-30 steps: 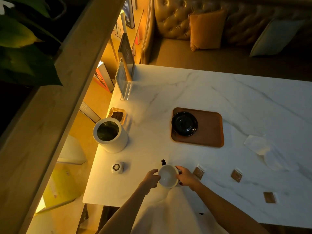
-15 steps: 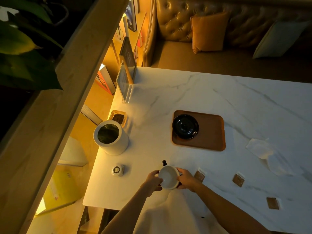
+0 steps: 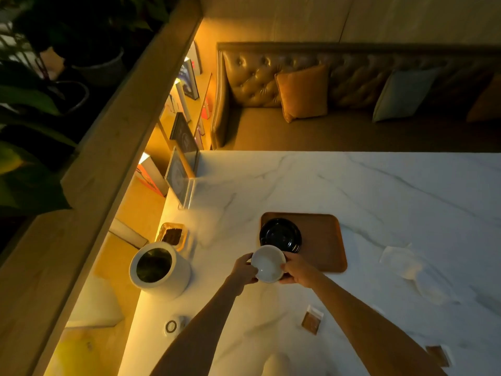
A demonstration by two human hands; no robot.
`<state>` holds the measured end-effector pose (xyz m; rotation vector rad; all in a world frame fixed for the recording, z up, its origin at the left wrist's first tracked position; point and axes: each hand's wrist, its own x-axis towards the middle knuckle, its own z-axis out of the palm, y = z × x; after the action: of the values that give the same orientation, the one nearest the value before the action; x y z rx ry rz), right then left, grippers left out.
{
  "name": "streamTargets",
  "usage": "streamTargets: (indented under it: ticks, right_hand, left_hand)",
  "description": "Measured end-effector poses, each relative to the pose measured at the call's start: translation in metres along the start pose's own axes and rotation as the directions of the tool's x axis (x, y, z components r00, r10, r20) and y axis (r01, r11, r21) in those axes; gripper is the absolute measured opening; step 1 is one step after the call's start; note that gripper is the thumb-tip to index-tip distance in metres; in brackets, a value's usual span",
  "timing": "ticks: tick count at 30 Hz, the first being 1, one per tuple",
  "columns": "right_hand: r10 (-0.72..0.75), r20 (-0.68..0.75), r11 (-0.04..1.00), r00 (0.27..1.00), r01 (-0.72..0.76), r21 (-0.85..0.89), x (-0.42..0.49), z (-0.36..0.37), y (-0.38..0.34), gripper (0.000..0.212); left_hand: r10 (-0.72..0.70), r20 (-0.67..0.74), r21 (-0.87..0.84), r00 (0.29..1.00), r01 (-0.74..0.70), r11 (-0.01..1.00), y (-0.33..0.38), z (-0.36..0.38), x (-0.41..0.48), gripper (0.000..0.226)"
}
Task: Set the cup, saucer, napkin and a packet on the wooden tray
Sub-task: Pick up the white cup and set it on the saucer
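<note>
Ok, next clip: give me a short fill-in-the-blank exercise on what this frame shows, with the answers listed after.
1. The white cup is held by ____ hands, the left hand and the right hand.
2. The black saucer lies on the wooden ____.
3. The white napkin lies on the marble table, to the ____ of the tray.
4. The cup's inside looks ____.

Missing words: both; tray; right; empty

Both arms reach forward.
Left hand [image 3: 243, 270] and right hand [image 3: 297, 270] face each other, fingers curled around a cup [image 3: 268, 264].
</note>
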<state>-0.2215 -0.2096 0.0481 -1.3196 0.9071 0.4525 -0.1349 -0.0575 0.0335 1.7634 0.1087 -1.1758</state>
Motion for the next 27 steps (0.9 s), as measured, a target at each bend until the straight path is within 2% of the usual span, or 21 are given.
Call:
streamTargets:
  ticks: [5,11,18,27]
  right_hand:
    - [0.034,-0.044,0.997,0.998,-0.03,0.072,0.019,-0.027,-0.029,0.049]
    - [0.059,-0.053,0.996,0.997,-0.056,0.068,0.049,-0.05,-0.046,0.05]
    - [0.146,-0.072,0.986,0.987,-0.139,0.096,0.086,-0.069,-0.046,0.051]
    - [0.168,-0.077,0.982,0.983,-0.16,0.101,0.103,-0.08,-0.039,0.051]
  left_hand:
    - [0.042,-0.009,0.105,0.999,-0.04,0.994,0.037,0.013,0.031,0.058]
    - [0.04,-0.008,0.211,0.999,-0.037,0.977,0.061,0.024,0.074,0.054]
    - [0.025,-0.007,0.308,1.0,-0.022,0.951,0.067,0.035,0.115,0.055]
    - [0.002,-0.016,0.353,1.0,0.004,0.936,0.053,0.045,0.141,0.059]
